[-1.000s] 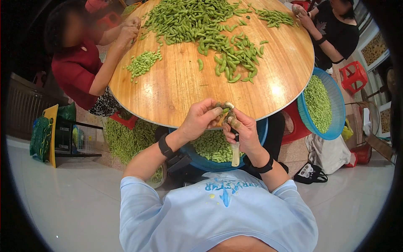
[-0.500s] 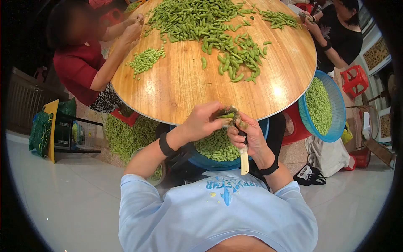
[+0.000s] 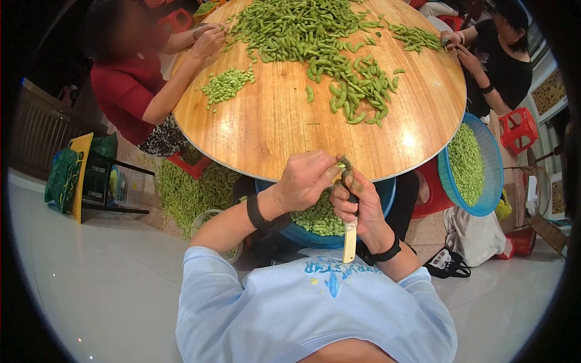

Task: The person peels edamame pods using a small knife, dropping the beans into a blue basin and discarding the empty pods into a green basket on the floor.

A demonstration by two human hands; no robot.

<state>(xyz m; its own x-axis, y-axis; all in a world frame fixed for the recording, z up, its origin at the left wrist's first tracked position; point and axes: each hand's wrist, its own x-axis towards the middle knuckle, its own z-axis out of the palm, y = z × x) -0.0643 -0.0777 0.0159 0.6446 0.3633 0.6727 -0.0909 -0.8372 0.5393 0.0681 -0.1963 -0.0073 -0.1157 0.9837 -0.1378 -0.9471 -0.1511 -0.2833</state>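
Observation:
My right hand (image 3: 362, 202) is wrapped round a knife (image 3: 350, 242) with a pale handle pointing down toward my shirt. Its thumb and finger meet a green pod (image 3: 344, 162) near the table's front edge. My left hand (image 3: 305, 181) is pinched at that same pod from the left, the fingertips of both hands almost touching. Below them a blue basin (image 3: 321, 240) holds shelled green beans (image 3: 319, 219). In front, a round wooden table (image 3: 272, 130) carries a large heap of pods (image 3: 296, 30) and a small pile of shelled beans (image 3: 227, 85).
A person in red (image 3: 124, 91) works at the table's left, another in black (image 3: 505, 66) at its right. A blue basket of beans (image 3: 445, 166) stands right of the table, near red stools (image 3: 518, 130). Pods (image 3: 190, 190) cover the floor at left, beside a bucket (image 3: 200, 224).
The whole view has shifted, so the table sits further right and lower. Less of the pod shows between my hands, and my left fingers are now more closely pinched at its tip.

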